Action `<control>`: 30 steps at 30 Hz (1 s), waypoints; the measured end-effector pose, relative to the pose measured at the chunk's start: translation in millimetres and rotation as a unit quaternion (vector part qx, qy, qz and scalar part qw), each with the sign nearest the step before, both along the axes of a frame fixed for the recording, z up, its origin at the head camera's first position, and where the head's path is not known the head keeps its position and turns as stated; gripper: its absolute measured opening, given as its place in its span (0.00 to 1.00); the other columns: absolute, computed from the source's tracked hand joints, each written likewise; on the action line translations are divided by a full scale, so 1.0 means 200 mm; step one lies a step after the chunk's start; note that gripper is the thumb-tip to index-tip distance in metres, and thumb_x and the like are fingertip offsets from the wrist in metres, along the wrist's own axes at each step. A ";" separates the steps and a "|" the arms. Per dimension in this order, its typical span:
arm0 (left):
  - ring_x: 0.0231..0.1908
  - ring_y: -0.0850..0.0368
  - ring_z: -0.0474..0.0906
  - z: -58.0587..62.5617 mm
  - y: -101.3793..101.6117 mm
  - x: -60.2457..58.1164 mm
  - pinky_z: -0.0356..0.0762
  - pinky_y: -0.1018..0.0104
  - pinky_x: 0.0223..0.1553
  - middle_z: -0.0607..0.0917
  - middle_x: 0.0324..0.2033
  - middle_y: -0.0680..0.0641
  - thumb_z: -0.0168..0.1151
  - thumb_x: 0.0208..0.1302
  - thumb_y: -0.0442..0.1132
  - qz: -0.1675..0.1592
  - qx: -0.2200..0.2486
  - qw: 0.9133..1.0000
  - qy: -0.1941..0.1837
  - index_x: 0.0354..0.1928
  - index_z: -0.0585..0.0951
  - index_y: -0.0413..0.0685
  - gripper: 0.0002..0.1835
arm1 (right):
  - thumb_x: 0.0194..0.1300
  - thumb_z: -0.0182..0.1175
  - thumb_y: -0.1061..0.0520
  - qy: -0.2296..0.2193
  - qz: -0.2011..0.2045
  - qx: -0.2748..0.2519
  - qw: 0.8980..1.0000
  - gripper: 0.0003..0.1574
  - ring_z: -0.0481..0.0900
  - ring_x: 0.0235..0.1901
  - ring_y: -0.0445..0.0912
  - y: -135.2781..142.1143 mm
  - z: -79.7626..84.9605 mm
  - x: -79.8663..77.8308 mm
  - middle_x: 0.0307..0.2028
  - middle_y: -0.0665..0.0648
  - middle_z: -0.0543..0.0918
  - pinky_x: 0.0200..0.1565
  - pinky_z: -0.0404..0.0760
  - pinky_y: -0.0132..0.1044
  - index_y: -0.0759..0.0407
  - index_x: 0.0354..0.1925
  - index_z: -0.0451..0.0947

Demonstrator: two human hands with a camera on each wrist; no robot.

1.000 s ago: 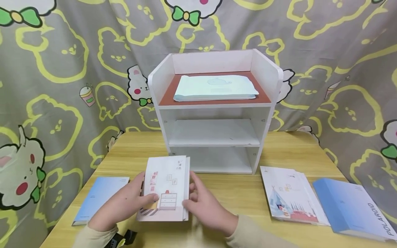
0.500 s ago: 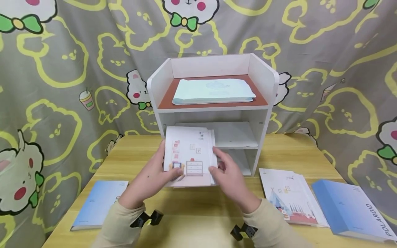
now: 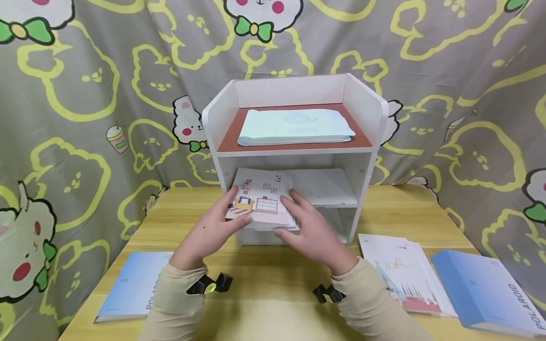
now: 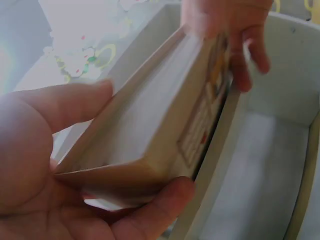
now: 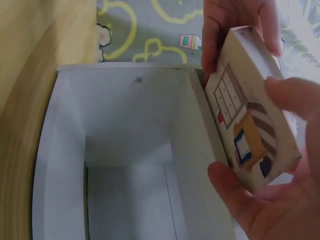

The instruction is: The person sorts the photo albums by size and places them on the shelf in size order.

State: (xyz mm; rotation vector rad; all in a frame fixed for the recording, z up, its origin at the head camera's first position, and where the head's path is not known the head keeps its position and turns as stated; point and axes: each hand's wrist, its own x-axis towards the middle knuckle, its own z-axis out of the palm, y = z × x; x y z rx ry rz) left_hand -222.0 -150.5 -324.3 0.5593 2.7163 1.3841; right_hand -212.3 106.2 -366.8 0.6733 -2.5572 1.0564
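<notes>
A white illustrated book [image 3: 264, 196], with a drawn chair and chest of drawers on its cover, lies at the left of the middle shelf [image 3: 324, 187]. Its near end reaches over the shelf's front edge. My left hand [image 3: 209, 229] holds the book's near left corner, with the thumb over the cover. My right hand [image 3: 313, 232] is at its near right corner, fingers on top and thumb at the front edge. In the right wrist view, a thumb and a finger lie on either side of the book [image 5: 245, 115]. The left wrist view shows the book [image 4: 140, 120] between thumb and fingers.
Atop the white shelf unit [image 3: 294, 152] lies a pale whale-print book [image 3: 294, 128]. A blue book [image 3: 132, 286] is at the table's left. At right are white illustrated books [image 3: 405, 272] and a thick blue book [image 3: 490, 293]. A patterned curtain hangs behind.
Both hands have carried the white book up from above the table, forward and right, onto the middle shelf. It has tilted from facing me to lying nearly flat.
</notes>
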 end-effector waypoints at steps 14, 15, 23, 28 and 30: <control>0.44 0.48 0.76 0.01 0.06 0.08 0.80 0.53 0.34 0.79 0.48 0.44 0.70 0.66 0.50 0.142 -0.202 0.929 0.276 0.59 0.84 0.50 0.22 | 0.67 0.69 0.44 0.155 -0.083 0.087 0.981 0.33 0.80 0.57 0.53 0.01 -0.02 -0.03 0.64 0.56 0.76 0.50 0.83 0.50 0.51 0.67 0.77; 0.45 0.47 0.75 0.02 0.06 0.09 0.80 0.53 0.35 0.78 0.48 0.44 0.71 0.65 0.48 0.137 -0.208 0.920 0.302 0.57 0.85 0.50 0.20 | 0.67 0.69 0.45 0.160 -0.089 0.092 0.979 0.31 0.80 0.56 0.53 0.01 -0.01 -0.02 0.62 0.56 0.77 0.49 0.84 0.50 0.51 0.65 0.78; 0.57 0.42 0.73 0.04 0.09 0.17 0.74 0.46 0.59 0.80 0.57 0.43 0.77 0.59 0.48 -0.005 -0.284 0.876 0.391 0.57 0.86 0.52 0.24 | 0.65 0.70 0.51 0.162 -0.039 0.129 0.978 0.22 0.79 0.53 0.50 0.08 0.13 0.09 0.50 0.52 0.84 0.52 0.82 0.48 0.54 0.56 0.84; 0.62 0.42 0.70 0.03 0.10 0.19 0.70 0.43 0.62 0.79 0.60 0.45 0.75 0.60 0.52 -0.007 -0.321 0.873 0.367 0.61 0.83 0.55 0.28 | 0.66 0.69 0.46 0.136 -0.008 0.173 0.975 0.27 0.78 0.57 0.50 0.07 0.13 0.10 0.54 0.52 0.83 0.54 0.81 0.48 0.54 0.60 0.82; 0.63 0.41 0.69 0.02 0.10 0.19 0.68 0.43 0.64 0.78 0.62 0.44 0.75 0.60 0.52 -0.005 -0.321 0.876 0.361 0.62 0.82 0.53 0.29 | 0.66 0.69 0.45 0.130 -0.008 0.179 0.975 0.29 0.78 0.58 0.51 0.06 0.13 0.10 0.56 0.53 0.82 0.54 0.81 0.49 0.54 0.62 0.81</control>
